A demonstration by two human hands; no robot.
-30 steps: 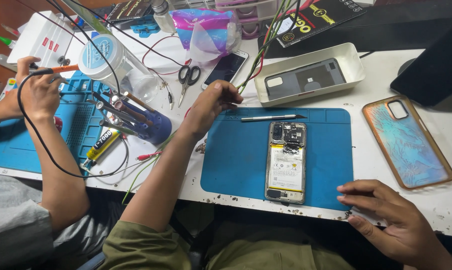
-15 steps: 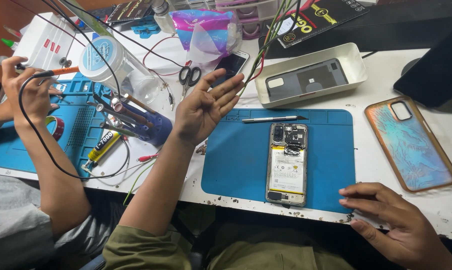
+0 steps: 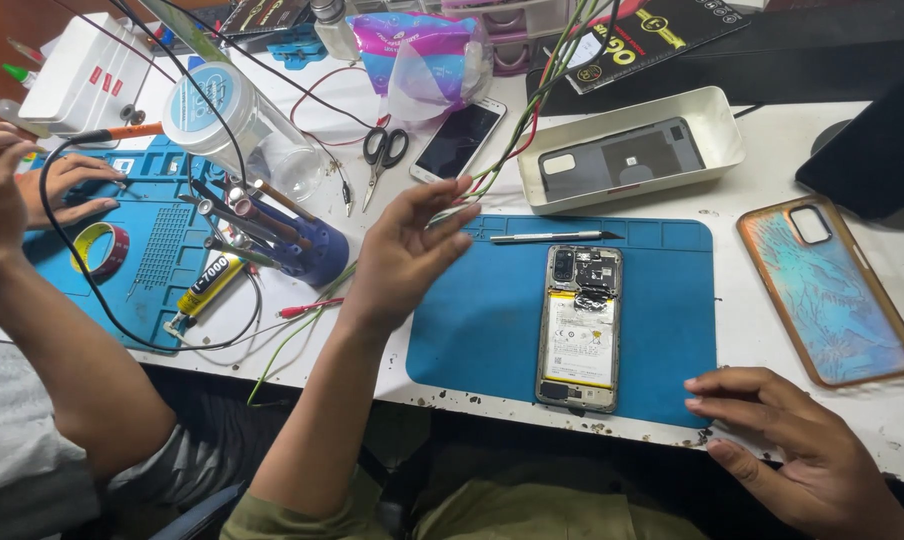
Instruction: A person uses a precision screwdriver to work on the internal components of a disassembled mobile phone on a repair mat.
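Left hand (image 3: 407, 255): hovering left of the mat (image 3: 482, 310), fingers spreading wide, holding nothing.
Right hand (image 3: 792, 440): fingers lying flat, empty, on the desk (image 3: 772, 180) edge.
Phone (image 3: 580, 327): lying opened between both hands, untouched.

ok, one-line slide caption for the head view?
Opened phone on blue mat; left hand raised open, right hand resting at table edge.

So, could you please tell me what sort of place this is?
Most likely a phone repair bench: an opened smartphone lies on a blue repair mat, with a removed back cover in a white tray.
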